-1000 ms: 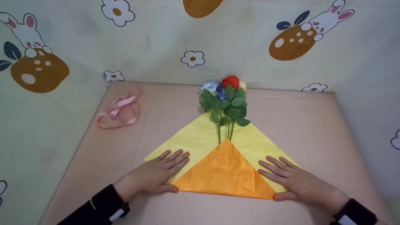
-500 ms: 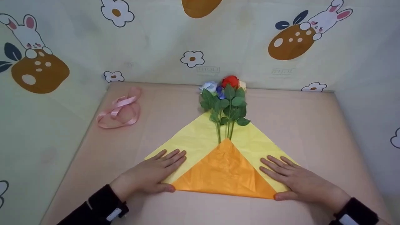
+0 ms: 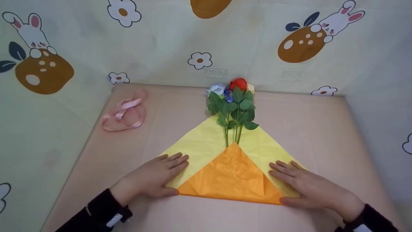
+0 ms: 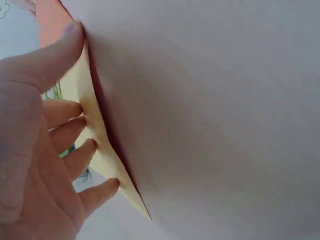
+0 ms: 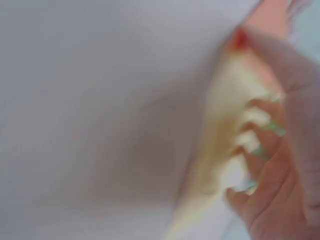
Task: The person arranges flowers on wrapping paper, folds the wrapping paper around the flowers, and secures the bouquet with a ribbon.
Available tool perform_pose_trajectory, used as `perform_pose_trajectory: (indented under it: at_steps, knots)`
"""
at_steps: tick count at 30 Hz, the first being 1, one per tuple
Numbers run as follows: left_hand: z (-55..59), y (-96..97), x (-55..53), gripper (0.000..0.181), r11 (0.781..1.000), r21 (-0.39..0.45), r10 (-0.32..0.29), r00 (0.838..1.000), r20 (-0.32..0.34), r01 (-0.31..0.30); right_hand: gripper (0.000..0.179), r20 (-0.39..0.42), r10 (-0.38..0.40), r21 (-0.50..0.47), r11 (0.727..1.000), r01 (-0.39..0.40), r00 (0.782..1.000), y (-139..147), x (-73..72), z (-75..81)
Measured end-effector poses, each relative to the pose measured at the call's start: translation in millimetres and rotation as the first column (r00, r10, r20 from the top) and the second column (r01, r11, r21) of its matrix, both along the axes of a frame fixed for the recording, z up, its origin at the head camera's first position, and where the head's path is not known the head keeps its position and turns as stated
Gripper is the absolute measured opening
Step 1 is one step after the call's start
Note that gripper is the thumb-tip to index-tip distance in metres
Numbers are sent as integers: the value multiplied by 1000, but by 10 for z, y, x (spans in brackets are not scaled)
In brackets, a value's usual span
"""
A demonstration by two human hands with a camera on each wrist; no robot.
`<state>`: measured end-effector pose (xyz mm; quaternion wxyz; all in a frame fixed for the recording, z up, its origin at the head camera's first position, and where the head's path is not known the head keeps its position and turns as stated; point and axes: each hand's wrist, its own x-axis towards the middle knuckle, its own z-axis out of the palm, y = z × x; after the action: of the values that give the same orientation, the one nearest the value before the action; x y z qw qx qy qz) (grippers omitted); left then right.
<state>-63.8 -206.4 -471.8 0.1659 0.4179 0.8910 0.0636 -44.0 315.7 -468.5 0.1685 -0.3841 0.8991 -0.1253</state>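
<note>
A sheet of wrapping paper lies on the table, with a yellow part [image 3: 199, 138] behind and an orange triangular flap [image 3: 230, 175] folded up in front. My left hand [image 3: 154, 178] rests on its left side, fingers extended over the yellow and thumb at the orange corner. On the right side my right hand [image 3: 310, 188] lies likewise, its thumb at the other corner. In the left wrist view the fingertips touch the yellow paper [image 4: 102, 145] near its edge. Artificial flowers, with a red rose [image 3: 238, 84] and a light blue bloom [image 3: 216, 89], lie on the paper; the flap covers their lower stems.
A loosely looped pink ribbon [image 3: 129, 104] lies at the back left of the table [image 3: 305, 119]. Behind the table rises a cloth backdrop [image 3: 161, 42] printed with rabbits and daisies. The flower heads reach close to the table's back edge.
My left hand has slid a little to the left along the yellow paper, its thumb now at the flap's corner. The right hand has shifted only slightly. The flowers have stayed in place.
</note>
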Motion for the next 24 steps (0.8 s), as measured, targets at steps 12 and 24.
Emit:
perform_pose_trajectory:
  at_steps: [12,24]
  knots:
    - [-120,107,-50,34,907,248,419,783,-460,-340,51,-461,137,-173,955,-240,877,-725,-22,39]
    - [-125,154,-63,34,739,197,673,709,-209,-644,79,-383,298,-11,945,-327,874,-1101,-175,-224]
